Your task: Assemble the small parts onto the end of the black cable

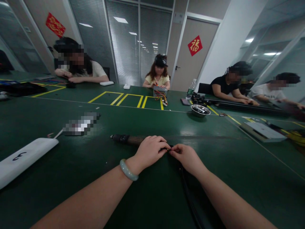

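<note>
The only plain writing is a hand-drawn dark mark like a "3" on the white flat box (23,157), far left of the steel bowl (200,110) and nearer the wearer, its near end cut off by the frame. Beyond the bowl, on a door, a red diamond paper (194,45) bears the character 福. A second red paper (55,24), far left of the bowl and high on the wall, carries gold strokes too slanted to read. A patch (81,124) left of the bowl is blurred out.

The dark rod (128,139) lies flat on the matte green surface (71,152), nearer the wearer than the bowl and left of it. It is long and round, with a black ribbed cap at its free end. The left hand (150,151), a pale smooth bangle (128,170) on its wrist, is curled over the rod, fingers closed on it and hiding its middle. The right hand (186,156) meets it fingertip to fingertip, thumb and forefinger pinched narrow on a small bit of the rod too tiny to make out. A black cable (190,200) runs from under the hands toward the wearer, cut off at the bottom edge. Yellow tape lines (126,98) mark rectangles left of the bowl
</note>
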### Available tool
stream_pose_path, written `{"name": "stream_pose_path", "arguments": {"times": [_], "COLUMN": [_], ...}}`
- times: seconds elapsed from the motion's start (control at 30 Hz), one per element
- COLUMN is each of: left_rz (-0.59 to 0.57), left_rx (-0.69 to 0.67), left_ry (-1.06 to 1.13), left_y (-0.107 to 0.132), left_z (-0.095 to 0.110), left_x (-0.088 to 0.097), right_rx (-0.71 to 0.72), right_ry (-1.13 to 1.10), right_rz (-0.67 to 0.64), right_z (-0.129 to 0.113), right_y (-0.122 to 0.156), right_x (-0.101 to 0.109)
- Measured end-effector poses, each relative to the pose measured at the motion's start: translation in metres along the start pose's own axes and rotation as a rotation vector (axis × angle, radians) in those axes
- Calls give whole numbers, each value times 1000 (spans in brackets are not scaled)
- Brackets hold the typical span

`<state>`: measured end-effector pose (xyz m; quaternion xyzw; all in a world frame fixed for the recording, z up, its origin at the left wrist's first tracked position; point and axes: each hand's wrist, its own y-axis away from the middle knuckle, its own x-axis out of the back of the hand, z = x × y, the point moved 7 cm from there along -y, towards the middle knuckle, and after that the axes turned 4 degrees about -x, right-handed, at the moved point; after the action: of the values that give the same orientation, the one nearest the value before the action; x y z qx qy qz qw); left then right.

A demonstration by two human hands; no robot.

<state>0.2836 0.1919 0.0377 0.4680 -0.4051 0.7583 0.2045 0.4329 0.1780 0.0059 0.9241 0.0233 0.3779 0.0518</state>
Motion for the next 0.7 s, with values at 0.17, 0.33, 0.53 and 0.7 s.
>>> {"name": "stream_pose_path", "arguments": {"times": [0.17,0.33,0.53,0.7], "left_rz": [21,8,9,10], "left_rx": [31,18,-5,5], "left_ry": [6,-4,-3,0], "left_y": [0,0,0,1], "left_z": [0,2,2,1], "left_x": [1,1,0,0], "right_rx": [-11,-5,11,11], "right_ry": [-10,-7,-17,-13], "right_rz": [6,7,21,18], "right_z": [0,1,5,6], "right_y": [0,0,-3,-2], "right_x": [1,1,-1,-1]}}
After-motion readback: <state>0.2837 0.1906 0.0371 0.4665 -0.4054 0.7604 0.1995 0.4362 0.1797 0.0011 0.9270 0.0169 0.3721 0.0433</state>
